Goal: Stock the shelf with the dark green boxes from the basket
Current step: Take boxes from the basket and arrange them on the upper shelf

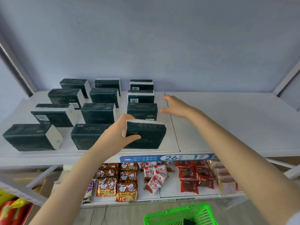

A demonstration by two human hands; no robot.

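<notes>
My left hand (121,133) grips a dark green box (148,135) by its left end, at the front of the white shelf (227,124), in the third column of boxes. Several more dark green boxes (97,113) stand in three columns on the shelf's left half. My right hand (176,106) hovers open just right of the third column, fingers spread, touching nothing. A green basket (181,215) sits on the floor at the bottom edge, with a dark item showing inside.
The shelf's right half is bare white board, with a seam (172,125) running front to back. A blue price strip (167,158) lines the front edge. Below, a lower shelf holds noodle packs (118,182) and red snack packets (194,177).
</notes>
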